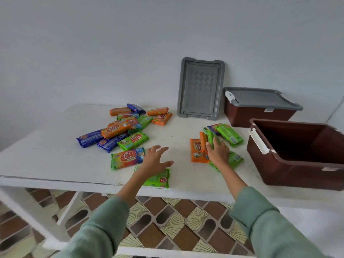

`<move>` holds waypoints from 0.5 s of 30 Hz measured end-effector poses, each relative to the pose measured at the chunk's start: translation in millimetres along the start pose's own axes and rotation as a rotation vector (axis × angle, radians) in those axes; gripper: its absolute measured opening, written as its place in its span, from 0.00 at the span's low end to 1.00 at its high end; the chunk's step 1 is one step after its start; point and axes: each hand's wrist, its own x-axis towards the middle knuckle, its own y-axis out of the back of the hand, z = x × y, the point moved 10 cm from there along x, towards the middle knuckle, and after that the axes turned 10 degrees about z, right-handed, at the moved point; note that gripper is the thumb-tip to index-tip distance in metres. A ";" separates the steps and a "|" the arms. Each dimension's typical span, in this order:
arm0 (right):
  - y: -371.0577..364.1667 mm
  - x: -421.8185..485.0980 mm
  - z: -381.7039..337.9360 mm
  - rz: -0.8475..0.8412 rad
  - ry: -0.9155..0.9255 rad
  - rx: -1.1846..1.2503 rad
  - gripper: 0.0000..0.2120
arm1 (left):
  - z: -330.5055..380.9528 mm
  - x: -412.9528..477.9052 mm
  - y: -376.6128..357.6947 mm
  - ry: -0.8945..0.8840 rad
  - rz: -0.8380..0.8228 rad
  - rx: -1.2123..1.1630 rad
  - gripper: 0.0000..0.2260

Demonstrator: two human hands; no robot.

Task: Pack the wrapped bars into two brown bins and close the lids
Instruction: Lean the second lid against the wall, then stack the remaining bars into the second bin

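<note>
Wrapped bars (119, 129), where are they now? asks the first.

Most lie in a big heap on the back left part of the white table (46, 164), says the second.

And the left hand (155, 159)?

Its fingers are spread out and loose, and it holds nothing. It is near the front edge, just right of a rainbow bar (127, 158). Its wrist hides part of a green bar (160, 180).

And the right hand (216, 152)?

Its fingers are curled round a small bunch of bars (197, 151), orange and green ones, on the right half of the table. More green bars (229, 135) lie just behind it.

What stands at the back?

A spare grey lid (200, 88) leans on the wall. Beside it, in the back right corner, the closed brown bin (256, 116) has its lid on.

So where does the bunch go?

Into the open brown bin (297, 175) at the right edge. It looks empty, as far as I can see inside. I think it is best to squeeze the bunch tight so no bar slips out. Lift it over the near wall and lay the bars flat, side by side. Then more will fit, and the spare lid can shut.
</note>
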 end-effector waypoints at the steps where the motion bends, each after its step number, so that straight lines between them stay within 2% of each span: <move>1: -2.5 -2.4 2.1 -0.015 -0.005 -0.023 0.26 | -2.4 -9.7 1.7 0.007 0.026 0.004 0.26; 9: 10.6 -11.0 6.6 -0.017 0.103 -0.136 0.23 | -7.7 -51.6 17.8 0.090 0.335 0.121 0.17; 15: 19.9 -13.9 10.9 -0.028 0.026 -0.053 0.20 | -1.8 -58.3 21.4 0.129 0.447 0.147 0.14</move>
